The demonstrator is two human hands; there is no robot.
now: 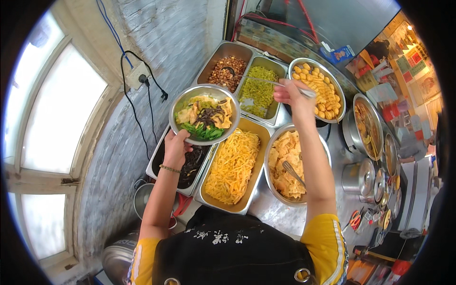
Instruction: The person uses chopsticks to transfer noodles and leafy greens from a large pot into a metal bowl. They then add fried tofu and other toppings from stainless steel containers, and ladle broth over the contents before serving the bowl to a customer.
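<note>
My left hand (pixel 175 149) grips the near left rim of a metal bowl (pixel 178 102), thumb over the edge. Inside the bowl are green leaves, pale yellow crisp pieces and dark strips. My right hand (pixel 295 95) is closed around the handle of a long metal spoon (pixel 260 80). The spoon's head rests among reddish-brown peanuts (pixel 226 71) in the far left tray. Beneath the handle lies a tray of chopped green vegetable (pixel 259 88). Dark strips (pixel 194 164) fill a tray partly hidden by my left hand.
Nearby stand a tray of yellow shreds (pixel 232 171), a bowl of fried sheets (pixel 286 156) with a spoon, and a bowl of yellow fried pieces (pixel 327 97). Pots (pixel 354 178) and red-handled scissors (pixel 355 219) are at right. Black cables (pixel 127 104) hang on the left wall.
</note>
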